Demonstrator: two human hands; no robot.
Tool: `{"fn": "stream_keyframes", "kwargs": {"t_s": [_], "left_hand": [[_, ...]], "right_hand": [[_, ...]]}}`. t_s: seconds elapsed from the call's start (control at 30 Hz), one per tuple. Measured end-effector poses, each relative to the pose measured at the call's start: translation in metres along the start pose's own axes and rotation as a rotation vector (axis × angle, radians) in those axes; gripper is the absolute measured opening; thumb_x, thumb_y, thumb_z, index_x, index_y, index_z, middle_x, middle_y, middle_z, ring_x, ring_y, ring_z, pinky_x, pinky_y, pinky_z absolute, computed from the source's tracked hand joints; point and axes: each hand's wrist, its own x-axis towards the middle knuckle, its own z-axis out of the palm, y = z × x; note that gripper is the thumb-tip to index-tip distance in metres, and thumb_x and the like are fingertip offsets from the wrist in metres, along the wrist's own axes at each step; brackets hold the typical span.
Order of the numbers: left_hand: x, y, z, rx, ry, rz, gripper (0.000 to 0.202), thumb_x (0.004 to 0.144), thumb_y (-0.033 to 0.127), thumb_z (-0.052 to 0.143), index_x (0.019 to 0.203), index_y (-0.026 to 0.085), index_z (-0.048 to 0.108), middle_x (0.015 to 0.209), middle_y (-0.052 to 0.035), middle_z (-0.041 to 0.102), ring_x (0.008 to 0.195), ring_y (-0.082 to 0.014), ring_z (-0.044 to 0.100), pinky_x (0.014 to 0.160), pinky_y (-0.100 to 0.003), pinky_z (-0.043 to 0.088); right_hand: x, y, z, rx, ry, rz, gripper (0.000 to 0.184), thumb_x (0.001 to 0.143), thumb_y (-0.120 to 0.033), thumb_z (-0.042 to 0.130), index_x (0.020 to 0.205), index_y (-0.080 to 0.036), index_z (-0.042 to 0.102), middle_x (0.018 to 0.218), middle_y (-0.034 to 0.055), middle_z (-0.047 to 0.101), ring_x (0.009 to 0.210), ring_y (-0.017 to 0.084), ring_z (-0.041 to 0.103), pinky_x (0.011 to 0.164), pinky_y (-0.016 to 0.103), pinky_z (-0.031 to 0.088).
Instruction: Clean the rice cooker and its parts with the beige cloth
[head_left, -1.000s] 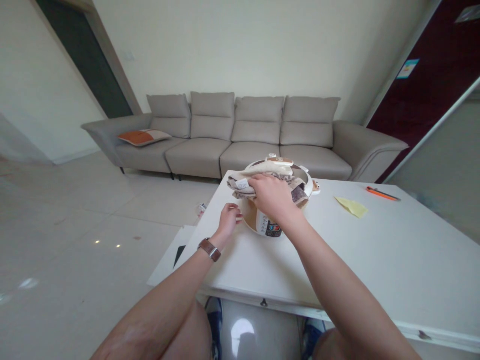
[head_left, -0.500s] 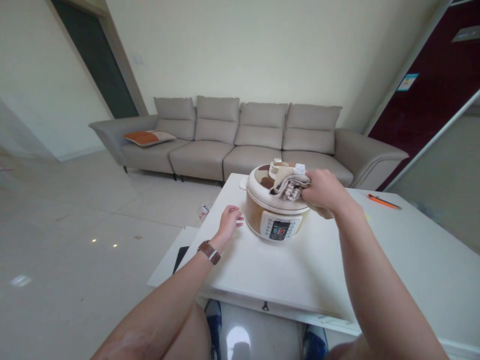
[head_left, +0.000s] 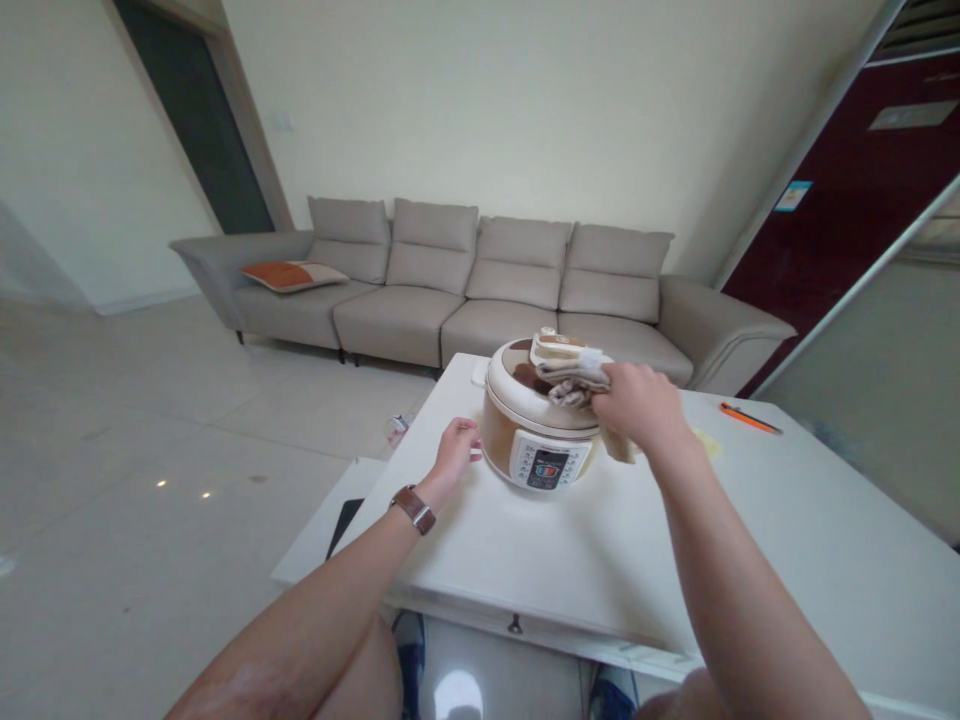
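Note:
A cream and brown rice cooker [head_left: 536, 425] stands on the white table [head_left: 600, 540], its control panel facing me. My right hand [head_left: 637, 405] is closed on a bunched beige cloth [head_left: 574, 378] pressed against the right side of the cooker's lid. My left hand [head_left: 454, 450], with a brown watch on the wrist, rests on the table just left of the cooker's base with its fingers curled; nothing shows in them.
A yellow note [head_left: 703, 442] and an orange cutter [head_left: 750, 418] lie on the table's right part. A grey sofa [head_left: 480, 300] with an orange cushion [head_left: 289, 275] stands behind. A dark phone [head_left: 345, 515] lies on a lower white surface at left.
My right hand has swept the cloth from the cooker's front left over the lid to its right side, bunching it. The left hand has stayed by the cooker's base.

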Motion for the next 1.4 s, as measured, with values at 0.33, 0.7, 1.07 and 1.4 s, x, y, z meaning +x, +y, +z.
{"fn": "stream_keyframes", "kwargs": {"t_s": [0.33,0.7,1.07,1.4], "left_hand": [[-0.004,0.003,0.007,-0.033,-0.033,0.007,0.019,0.068,0.017,0.059,0.087,0.021,0.056,0.085,-0.0021,0.061,0.072,-0.0162,0.064,0.063,-0.027,0.05],[0.007,0.008,-0.016,-0.059,0.123,0.019,0.018,0.071,0.017,0.062,0.088,0.02,0.057,0.087,-0.0035,0.062,0.071,-0.0165,0.065,0.06,-0.026,0.051],[0.023,0.015,-0.044,-0.138,0.274,-0.002,0.022,0.069,0.015,0.06,0.089,0.02,0.053,0.086,-0.0018,0.06,0.064,-0.0124,0.062,0.057,-0.023,0.049],[0.028,0.012,-0.04,-0.185,0.302,0.027,0.02,0.066,0.016,0.057,0.085,0.02,0.053,0.082,-0.0002,0.057,0.064,-0.011,0.061,0.058,-0.021,0.047]], "right_hand": [[-0.006,-0.023,-0.021,0.128,0.312,0.05,0.04,0.087,-0.024,0.054,0.121,-0.019,0.074,0.105,0.0174,0.076,0.096,0.034,0.07,0.077,0.036,0.047],[0.008,-0.076,0.054,0.116,0.224,-0.585,0.042,0.089,-0.01,0.057,0.126,-0.024,0.07,0.143,0.0121,0.067,0.133,0.034,0.056,0.108,0.049,0.043],[-0.001,-0.09,0.074,0.104,0.262,-0.615,0.037,0.098,-0.011,0.049,0.127,-0.022,0.069,0.146,0.0144,0.063,0.145,0.038,0.045,0.118,0.066,0.029],[-0.062,-0.091,0.179,-0.008,0.262,-0.952,0.019,0.097,-0.017,0.063,0.102,-0.011,0.08,0.12,0.0189,0.076,0.131,0.031,0.062,0.122,0.051,0.038]]}}
